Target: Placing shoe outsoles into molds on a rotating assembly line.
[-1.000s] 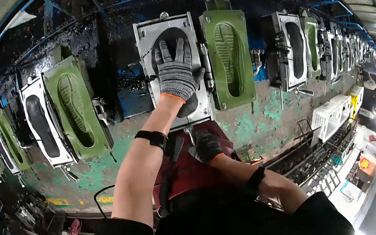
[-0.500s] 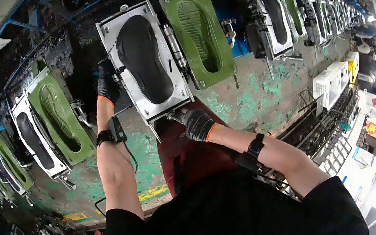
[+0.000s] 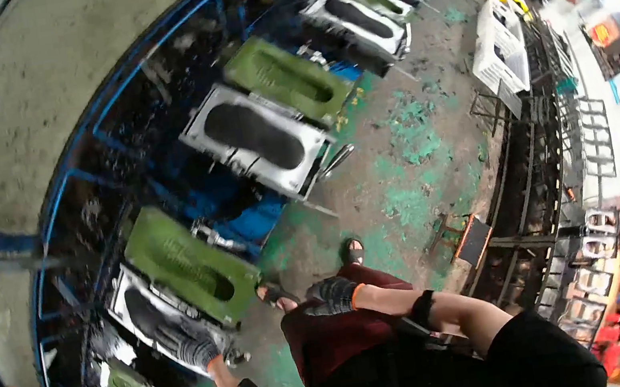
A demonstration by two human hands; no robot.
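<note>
My left hand (image 3: 197,351), in a dark knit glove with an orange cuff, reaches over the near end of a silver shoe-sole mould (image 3: 130,296) at the lower left. Its fingers look stretched out over the black sole (image 3: 148,315), though blur softens them; contact is unclear. Joined beside that mould is a green mould half (image 3: 165,249) with a sole-shaped hollow. My right hand (image 3: 332,297), gloved alike, hangs loosely before my dark red trousers (image 3: 322,345), fingers apart from any mould and nothing visible in them.
Another silver mould (image 3: 302,152) with a black sole and its green half (image 3: 266,67) stand farther up the row, a metal handle (image 3: 337,161) jutting out. Blue framing (image 3: 70,191) runs behind. At right are white crates (image 3: 498,42), a dark rack (image 3: 524,188) and a small stool (image 3: 473,239).
The view has swung round, and the silver mould formerly before me now lies farther up the row. My right hand has left its handle. My left hand is over the neighbouring silver mould.
</note>
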